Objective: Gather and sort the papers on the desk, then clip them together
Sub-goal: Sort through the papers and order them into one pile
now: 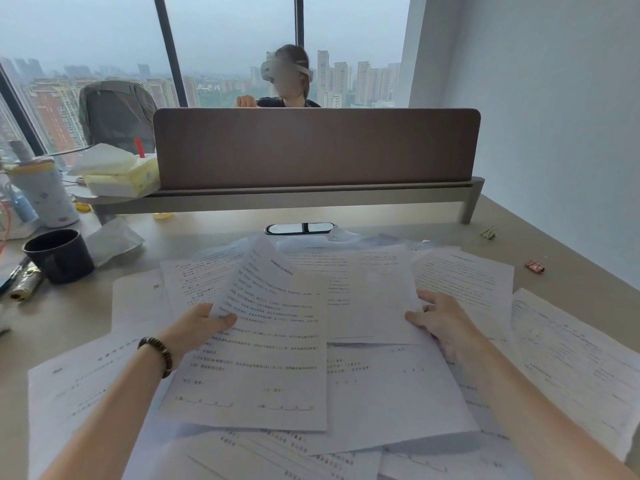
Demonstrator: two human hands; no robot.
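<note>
Several printed white papers (pixel 398 382) lie spread and overlapping across the desk (pixel 561 244). My left hand (pixel 197 325) pinches the left edge of one printed sheet (pixel 263 341), thumb on top, its far end curling upward. My right hand (pixel 440 318) grips the right edge of another sheet (pixel 367 299) lying behind it. A pink binder clip (pixel 535 266) and a gold-green binder clip (pixel 488 232) lie on the desk at the far right, away from both hands.
A dark mug (pixel 59 256), a patterned tumbler (pixel 43 195) and a tissue pack (pixel 121 176) stand at the left. A brown divider screen (pixel 315 147) closes the back, with a phone (pixel 299 228) below it. Another person sits beyond the screen.
</note>
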